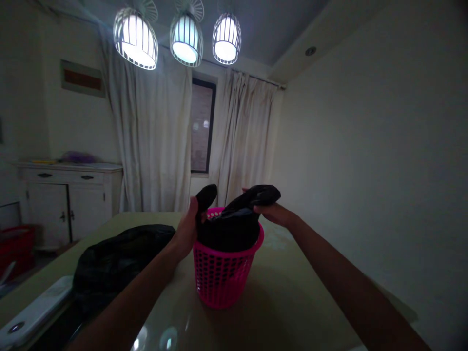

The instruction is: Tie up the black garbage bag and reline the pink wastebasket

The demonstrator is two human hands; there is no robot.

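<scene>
A pink perforated plastic basket (224, 278) stands on the table in front of me. A black plastic bag (230, 231) sits in its mouth, with its upper edges bunched above the rim. My left hand (188, 225) is closed on the bag's left edge, beside the basket's rim. On the other side, my right hand (272, 213) grips the bag's raised right edge, some of its fingers hidden behind the plastic. The bag's lower part is inside the basket and shows only dimly through the holes.
Another black plastic bag (120, 258) lies crumpled on the glossy table (292, 302) to the left. Near it is a white flat device (36, 309). A white cabinet (87, 195), a red container (16, 248) and curtains (157, 131) stand farther back; a wall (383, 146) is at right.
</scene>
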